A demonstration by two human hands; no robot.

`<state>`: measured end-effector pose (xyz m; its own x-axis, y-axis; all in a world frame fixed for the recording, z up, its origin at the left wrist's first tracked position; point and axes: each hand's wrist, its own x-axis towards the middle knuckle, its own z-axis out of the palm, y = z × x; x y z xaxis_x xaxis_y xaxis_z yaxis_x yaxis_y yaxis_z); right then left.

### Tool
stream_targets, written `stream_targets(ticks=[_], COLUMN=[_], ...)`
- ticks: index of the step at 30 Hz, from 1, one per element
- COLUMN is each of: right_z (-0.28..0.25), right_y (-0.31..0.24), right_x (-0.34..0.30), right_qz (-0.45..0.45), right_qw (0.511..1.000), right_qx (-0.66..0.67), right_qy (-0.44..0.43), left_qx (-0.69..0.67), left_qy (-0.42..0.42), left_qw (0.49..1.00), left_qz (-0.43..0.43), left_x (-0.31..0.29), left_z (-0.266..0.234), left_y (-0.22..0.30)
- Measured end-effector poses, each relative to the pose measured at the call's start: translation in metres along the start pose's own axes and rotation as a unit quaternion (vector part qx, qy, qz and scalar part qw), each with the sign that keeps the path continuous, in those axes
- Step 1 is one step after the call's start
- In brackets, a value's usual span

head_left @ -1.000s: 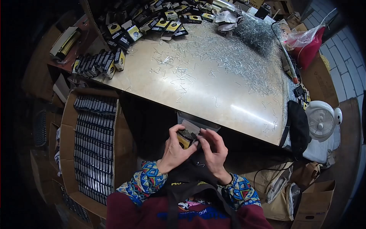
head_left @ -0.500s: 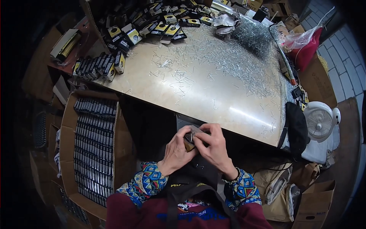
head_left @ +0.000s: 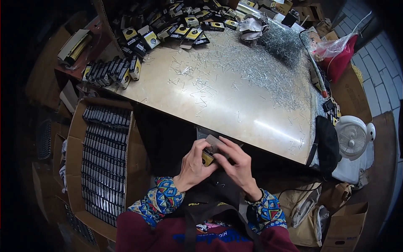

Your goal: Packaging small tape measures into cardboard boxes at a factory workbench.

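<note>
Just off the table's near edge, my left hand (head_left: 194, 164) is closed round a small black-and-yellow cardboard box (head_left: 207, 159). A grey flap (head_left: 213, 142) stands up from the box's far end, and the fingers of my right hand (head_left: 236, 161) bend against it, with the thumb near the box's opening. The fingers cover most of the box, so its contents cannot be made out. Beyond my hands, bent metal wire pins (head_left: 260, 69) lie scattered over the pale tabletop (head_left: 168, 94).
A carton (head_left: 75, 155) filled with rows of small dark boxes stands at my left. Boxes like the held one (head_left: 153, 40) are heaped at the back, and a row of them (head_left: 111, 70) lines the left edge. A white fan (head_left: 351, 137) and a black cloth item (head_left: 326, 143) are at the right.
The grey flap has risen into view at the box's far end, and my right fingers have shifted onto it. My left hand keeps its hold. The whole view has shifted slightly.
</note>
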<state>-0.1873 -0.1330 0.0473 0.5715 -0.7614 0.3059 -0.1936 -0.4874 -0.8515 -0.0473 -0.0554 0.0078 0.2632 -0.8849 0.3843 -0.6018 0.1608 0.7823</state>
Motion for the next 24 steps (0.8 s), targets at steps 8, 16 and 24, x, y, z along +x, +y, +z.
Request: stream_targets(ticks=[8,16,24], right_z=[0.020,0.022,0.030], right_y=[-0.001,-0.008,-0.005], right_x=[-0.014,-0.012,-0.008], right_qz=[0.030,0.198,0.009], right_qw=[0.998,0.956,0.996], right_qx=[0.038,0.196,-0.026], right_qy=[0.030,0.089,0.079], left_qx=[0.026,0.064,0.050], left_qy=[0.013,0.002,-0.002], left_qw=[0.996,0.996,0.996], left_qz=[-0.082,-0.054,-0.069], left_x=[0.008,0.007,0.012], left_z=[-0.003,0.003,0.003], left_y=[0.011,0.014,0.004])
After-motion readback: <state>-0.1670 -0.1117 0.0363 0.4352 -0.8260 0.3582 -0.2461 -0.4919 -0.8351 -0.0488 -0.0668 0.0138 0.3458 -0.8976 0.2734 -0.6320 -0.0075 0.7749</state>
